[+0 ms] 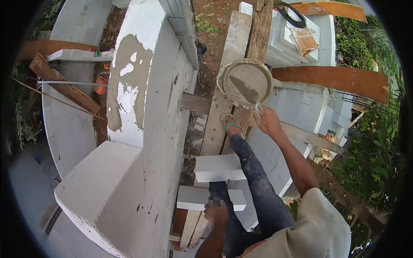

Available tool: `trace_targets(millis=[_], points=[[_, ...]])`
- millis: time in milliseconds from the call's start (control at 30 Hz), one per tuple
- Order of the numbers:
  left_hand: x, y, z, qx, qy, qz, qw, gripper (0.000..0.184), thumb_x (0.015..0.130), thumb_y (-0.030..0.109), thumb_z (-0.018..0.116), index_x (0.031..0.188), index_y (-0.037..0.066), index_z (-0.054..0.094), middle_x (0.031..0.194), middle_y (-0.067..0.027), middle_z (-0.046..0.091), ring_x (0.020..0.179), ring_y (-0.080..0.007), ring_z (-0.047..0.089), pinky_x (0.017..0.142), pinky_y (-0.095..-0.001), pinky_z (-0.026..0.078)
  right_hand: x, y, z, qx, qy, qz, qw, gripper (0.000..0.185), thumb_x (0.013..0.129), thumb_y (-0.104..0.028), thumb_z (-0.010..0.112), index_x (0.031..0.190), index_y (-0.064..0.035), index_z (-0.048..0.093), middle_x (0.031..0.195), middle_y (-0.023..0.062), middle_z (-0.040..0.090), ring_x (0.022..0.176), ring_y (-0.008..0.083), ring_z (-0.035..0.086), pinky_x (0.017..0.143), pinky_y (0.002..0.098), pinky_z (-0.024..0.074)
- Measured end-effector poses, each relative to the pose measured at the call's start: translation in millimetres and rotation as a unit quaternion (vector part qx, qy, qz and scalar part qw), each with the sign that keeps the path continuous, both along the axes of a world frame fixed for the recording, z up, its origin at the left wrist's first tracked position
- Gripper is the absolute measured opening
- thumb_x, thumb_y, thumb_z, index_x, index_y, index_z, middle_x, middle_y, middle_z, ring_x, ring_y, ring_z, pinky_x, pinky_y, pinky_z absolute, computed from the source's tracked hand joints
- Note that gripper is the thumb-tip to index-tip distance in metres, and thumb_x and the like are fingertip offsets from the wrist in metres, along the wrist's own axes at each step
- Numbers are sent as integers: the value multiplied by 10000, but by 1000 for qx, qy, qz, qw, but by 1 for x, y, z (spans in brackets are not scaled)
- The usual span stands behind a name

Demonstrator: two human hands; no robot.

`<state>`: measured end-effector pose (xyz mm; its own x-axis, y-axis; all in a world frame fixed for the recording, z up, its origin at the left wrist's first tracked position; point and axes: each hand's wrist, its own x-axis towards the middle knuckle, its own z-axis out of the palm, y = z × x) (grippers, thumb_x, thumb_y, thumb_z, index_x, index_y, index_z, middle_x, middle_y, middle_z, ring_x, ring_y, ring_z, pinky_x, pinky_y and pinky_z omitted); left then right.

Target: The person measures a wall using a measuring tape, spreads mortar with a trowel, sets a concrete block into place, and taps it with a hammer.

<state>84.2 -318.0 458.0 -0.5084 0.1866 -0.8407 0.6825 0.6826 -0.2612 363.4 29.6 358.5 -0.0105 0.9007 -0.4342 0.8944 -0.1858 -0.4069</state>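
Note:
My right hand (268, 122) is closed on the handle of a tool at the near rim of a round bucket (270, 88); the tool's far end is hard to make out. Grey wet mortar (245, 81) lies inside the bucket. My left hand (216, 211) rests low over my knee, fingers curled, beside a white block (189, 198). Whether it holds anything cannot be made out. To the left, patchy grey mortar (144, 64) covers part of the wall top, and a large white block (97, 172) sits on the wall nearer to me.
Under the bucket and my foot run wooden planks (215, 124). Another white block (218, 167) lies between my legs. Stacked white blocks (279, 47) carry a black coil (289, 15) at the upper right. Brown boards (331, 81) stick out at right.

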Motion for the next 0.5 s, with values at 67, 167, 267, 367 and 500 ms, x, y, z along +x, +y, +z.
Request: trace_targets(millis=[67, 167, 267, 367, 500], points=[[3, 4, -2, -6, 11, 5, 1000, 657, 917, 500, 751, 1417, 85, 653, 1402, -163, 638, 1307, -391, 616, 1104, -524, 511, 37, 25, -54, -76, -32, -49, 995, 299, 944, -232, 694, 1016, 58, 712, 937, 327, 721, 928, 525, 720, 849, 565, 584], [3, 6, -2, 7, 17, -10, 1000, 652, 914, 498, 750, 1394, 67, 659, 1385, -169, 648, 1303, -393, 622, 1115, -518, 503, 71, 33, -143, -6, -44, -39, 998, 315, 922, -264, 714, 954, 49, 731, 899, 336, 726, 926, 535, 725, 848, 573, 591], [5, 8, -6, -6, 21, -17, 1000, 659, 914, 504, 751, 1401, 70, 656, 1390, -163, 645, 1301, -385, 622, 1104, -516, 508, 63, 41, -167, -1, -103, -95, 990, 343, 926, -298, 731, 935, 44, 750, 869, 352, 720, 944, 523, 730, 816, 577, 591], [4, 7, -4, 6, 10, -17, 1000, 666, 916, 499, 750, 1417, 72, 649, 1399, -167, 639, 1296, -389, 621, 1110, -516, 504, 57, 32, -123, -120, 94, -203, 967, 317, 960, -304, 731, 936, 11, 764, 707, 160, 683, 725, 294, 707, 618, 459, 523], [6, 20, -3, 0, 14, -4, 1000, 632, 921, 480, 746, 1400, 76, 662, 1405, -168, 636, 1316, -392, 604, 1113, -517, 494, 5, -6, -20, -123, 309, -247, 910, 291, 973, -284, 714, 930, 2, 752, 726, -15, 582, 655, 99, 512, 598, 310, 413]])
